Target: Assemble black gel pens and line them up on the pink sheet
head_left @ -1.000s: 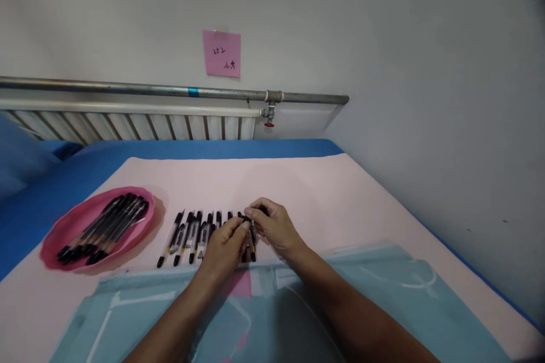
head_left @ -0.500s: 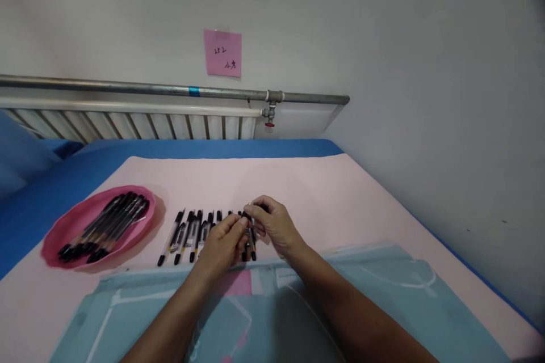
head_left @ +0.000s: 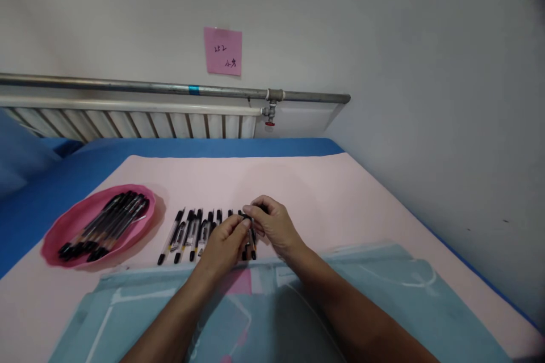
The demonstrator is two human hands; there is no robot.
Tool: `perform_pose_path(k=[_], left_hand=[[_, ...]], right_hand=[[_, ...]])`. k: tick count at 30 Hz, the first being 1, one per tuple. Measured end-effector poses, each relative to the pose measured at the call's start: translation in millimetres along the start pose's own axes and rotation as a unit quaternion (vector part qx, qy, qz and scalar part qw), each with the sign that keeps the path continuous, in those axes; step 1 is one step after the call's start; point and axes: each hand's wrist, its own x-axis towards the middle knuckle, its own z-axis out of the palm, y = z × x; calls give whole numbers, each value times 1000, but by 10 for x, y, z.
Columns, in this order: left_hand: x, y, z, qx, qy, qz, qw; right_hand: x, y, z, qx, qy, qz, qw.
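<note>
Both hands meet over the right end of a row of pens on the pink mat. My left hand (head_left: 226, 241) is closed in a pinch, with a small black pen part (head_left: 244, 216) at its fingertips. Close against it, my right hand (head_left: 275, 224) has its thumb and forefinger pinched together; what they grip is mostly hidden. Clear-barrelled pens (head_left: 171, 236) with black ends lie side by side to the left of my hands, small caps with clips among them. Beneath my fingers, more pens (head_left: 253, 247) are partly covered.
A pink oval basket (head_left: 55, 232) on the left holds a bundle of black pens (head_left: 111, 224). The pink mat (head_left: 204, 176) lies over a blue surface (head_left: 213, 147). Light-blue cloth (head_left: 374, 289) lies in front. Behind are a radiator (head_left: 191, 125), a metal pipe (head_left: 140, 87) and a wall.
My hands stay almost in place, fingertips shifting slightly around the small black part. A pale tip seen at the right fingertips earlier is now hidden. The pens and basket stay put.
</note>
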Motion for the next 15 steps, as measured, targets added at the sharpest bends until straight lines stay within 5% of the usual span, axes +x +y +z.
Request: perform_pose_path(k=[15], left_hand=[[10, -13, -21, 8, 27, 7, 1000]], right_hand=[[0, -4, 8, 32, -7, 28, 999]])
